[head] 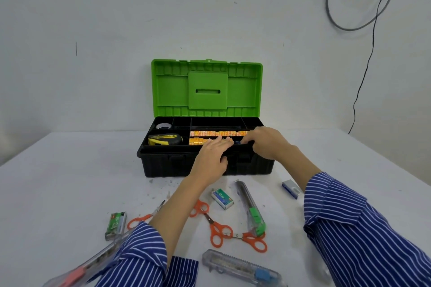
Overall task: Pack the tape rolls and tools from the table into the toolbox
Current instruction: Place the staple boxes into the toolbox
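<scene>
On a white table (70, 170) against a bare wall, the open toolbox (205, 147) holds orange boxes (210, 134). Left hand (213, 156) lies flat on its front rim; right hand (268, 143) pinches something small, mostly hidden. Scissors (218, 223) lie nearer.

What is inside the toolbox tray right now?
The toolbox tray holds a yellow tape measure, a tape roll and rows of small orange boxes; both hands hide their right end.

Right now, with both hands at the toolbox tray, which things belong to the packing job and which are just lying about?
Job: toolbox, tape measure, tape roll, orange scissors, green-slider cutter, blue-slider cutter, staple box, left hand, right hand.
Lying about: wall cables, table debris.
</scene>
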